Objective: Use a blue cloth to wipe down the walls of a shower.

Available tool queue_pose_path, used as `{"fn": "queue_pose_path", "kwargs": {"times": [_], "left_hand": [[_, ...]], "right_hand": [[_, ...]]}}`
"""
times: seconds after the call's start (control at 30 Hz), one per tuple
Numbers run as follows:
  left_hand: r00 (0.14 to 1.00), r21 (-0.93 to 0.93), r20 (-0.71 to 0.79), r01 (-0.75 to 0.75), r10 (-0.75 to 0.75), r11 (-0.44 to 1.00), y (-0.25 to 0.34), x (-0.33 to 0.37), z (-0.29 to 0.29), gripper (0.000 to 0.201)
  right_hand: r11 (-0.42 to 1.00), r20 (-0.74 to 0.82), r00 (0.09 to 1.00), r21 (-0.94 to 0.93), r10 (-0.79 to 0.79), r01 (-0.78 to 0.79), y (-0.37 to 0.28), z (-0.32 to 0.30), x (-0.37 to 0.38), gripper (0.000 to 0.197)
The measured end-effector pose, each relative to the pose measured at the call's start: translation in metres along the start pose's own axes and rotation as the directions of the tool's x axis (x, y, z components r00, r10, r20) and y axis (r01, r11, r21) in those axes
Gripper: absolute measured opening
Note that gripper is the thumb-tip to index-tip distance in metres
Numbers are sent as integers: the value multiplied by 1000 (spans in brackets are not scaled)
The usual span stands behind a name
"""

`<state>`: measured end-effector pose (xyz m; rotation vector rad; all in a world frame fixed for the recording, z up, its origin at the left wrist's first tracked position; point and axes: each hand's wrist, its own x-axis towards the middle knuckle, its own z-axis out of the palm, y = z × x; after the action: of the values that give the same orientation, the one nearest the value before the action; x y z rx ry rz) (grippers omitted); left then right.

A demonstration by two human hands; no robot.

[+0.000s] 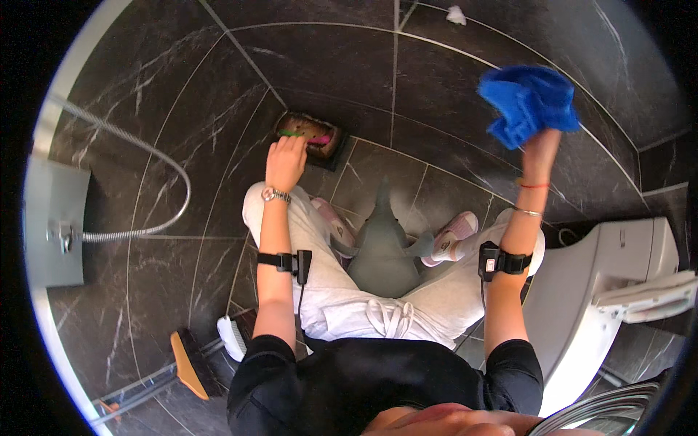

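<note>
Two bare forearms (275, 232), each with a black strap (276, 259) around it, reach away from the black shirt (378, 370), which we see nearest. At the lower left is a brush (190, 367) with a wood-coloured back. Past the shirt we find pale trousers (429, 309) with a tied drawstring, and to their right a white toilet (574, 291). Between the trouser legs is a grey shark-shaped thing (382, 272), a pink slipper (456, 232) on either side of it.

Farther out, the left hand (289, 161), a watch (276, 194) at its wrist, reaches to a brown box (309, 122) in the corner. We see its fingers bent and close together, their tips at a green thing (291, 133) in the box, near a pink thing (320, 139); whether they pinch the green thing or only touch it, we cannot quite tell.

The right hand (542, 149) is stretched out to the right, a blue cloth (531, 102) bunched over its far end, before the dark tiled wall (349, 73). Cloth hides these fingers, so we cannot tell whether they are spread or pressed together. Farthest off, at the top, we see a small white lump (456, 15).
</note>
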<state>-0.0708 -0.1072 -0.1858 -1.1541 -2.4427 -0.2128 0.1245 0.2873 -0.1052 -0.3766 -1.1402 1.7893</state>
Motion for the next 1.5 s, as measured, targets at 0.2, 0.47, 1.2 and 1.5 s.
{"fn": "queue_pose_path", "kwargs": {"times": [0.2,0.47,1.2,1.5], "left_hand": [[997,9,-72,-17,18,1000,-2,-4,1,9],[983,7,-163,-86,86,996,8,2,-6,17],[751,133,-211,-612,625,780,136,49,-82,24],[734,142,-202,-633,648,761,142,49,-86,25]], "right_hand": [[808,-351,925,-581,-145,-94,-16,-104,30,53],[31,-230,937,-969,263,-247,76,-167,42,70],[-58,-257,966,-965,-15,-257,-6,-104,22,92],[-4,36,975,-999,220,37,58,-48,-3,65]]}}
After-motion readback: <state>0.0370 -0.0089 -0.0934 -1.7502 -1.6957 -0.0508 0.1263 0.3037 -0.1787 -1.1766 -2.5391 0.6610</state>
